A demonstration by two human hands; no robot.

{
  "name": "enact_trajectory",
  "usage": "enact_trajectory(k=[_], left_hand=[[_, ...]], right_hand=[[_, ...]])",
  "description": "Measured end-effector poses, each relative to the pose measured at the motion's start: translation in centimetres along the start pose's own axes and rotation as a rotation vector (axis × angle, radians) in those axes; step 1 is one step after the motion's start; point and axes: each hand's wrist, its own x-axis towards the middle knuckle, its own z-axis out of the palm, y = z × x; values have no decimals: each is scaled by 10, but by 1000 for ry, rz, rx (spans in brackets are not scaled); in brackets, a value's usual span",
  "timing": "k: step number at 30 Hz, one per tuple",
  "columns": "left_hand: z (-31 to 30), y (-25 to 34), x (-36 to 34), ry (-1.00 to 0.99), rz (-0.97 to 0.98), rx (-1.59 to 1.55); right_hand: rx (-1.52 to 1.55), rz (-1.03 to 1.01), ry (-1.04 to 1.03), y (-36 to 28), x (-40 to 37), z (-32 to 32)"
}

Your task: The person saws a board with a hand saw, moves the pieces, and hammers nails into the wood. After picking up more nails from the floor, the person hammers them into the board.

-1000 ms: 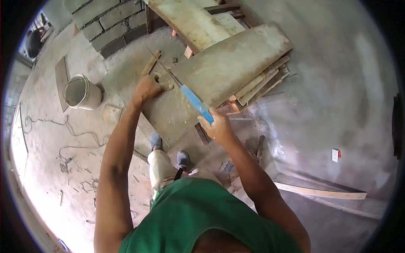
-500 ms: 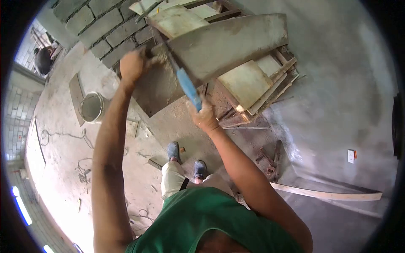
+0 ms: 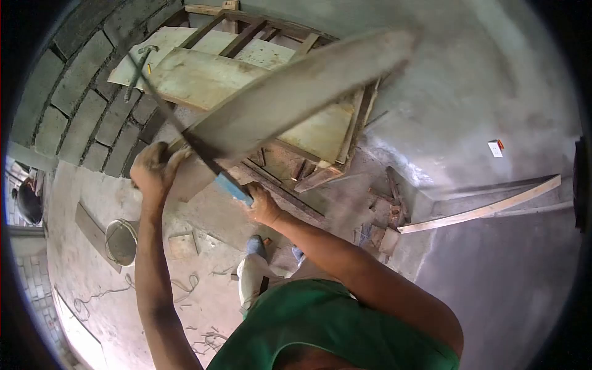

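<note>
A long grey-brown board (image 3: 308, 89) slants across the view, blurred by motion. My right hand (image 3: 264, 205) is closed around the blue handle of a handsaw (image 3: 233, 187). The saw's long dark blade is seen nearly edge-on and crosses the board near its lower left end, pointing up and left. My left hand (image 3: 153, 171) is closed at that end of the board, left of the blade, with the thumb towards the saw. Its fingertips are partly hidden.
Behind the board stands a wooden frame with plywood sheets (image 3: 203, 71), a hammer (image 3: 140, 69) on top. A block wall (image 3: 80, 92) rises left. A bucket (image 3: 122, 242) and wires lie on the floor. A long wood strip (image 3: 481, 206) leans right; a person (image 3: 29, 200) is far left.
The view has turned. The saw now slants more to the left, and the board is tilted more steeply and blurred. Sawdust that lay by the cut is no longer distinct.
</note>
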Motion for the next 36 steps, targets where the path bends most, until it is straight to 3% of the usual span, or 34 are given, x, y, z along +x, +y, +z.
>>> enact_trajectory(k=[1,3,9,11,13,15,19,20,23,25,28,30,34,36], left_hand=[[-2,-2,15,1,3,7],[-2,2,49,40,196,-76],[31,57,158,-102,431,-102],[51,69,191,-134,484,-142],[66,73,214,-169,538,-175],[78,77,232,-400,468,-187],[116,69,251,-719,654,135],[112,71,253,-779,645,-4],[129,59,255,-747,617,-123],[126,59,265,-726,705,-91],[149,37,285,-595,773,-139],[165,29,288,-614,761,-141],[168,29,299,-600,724,-138],[178,30,312,-660,763,-137]], right_hand=[[7,-3,3,1,3,8],[56,24,115,-8,11,11],[170,157,380,-38,67,-18],[222,408,380,-45,87,-33],[244,419,413,-28,107,-35],[38,223,539,3,116,-17],[-64,266,576,39,116,23],[-24,277,583,41,116,27],[0,330,601,42,120,33],[-19,364,627,29,129,31],[-44,498,605,-46,172,17],[12,779,536,-75,200,18],[-83,627,702,-93,213,15],[194,379,924,-93,217,12]])
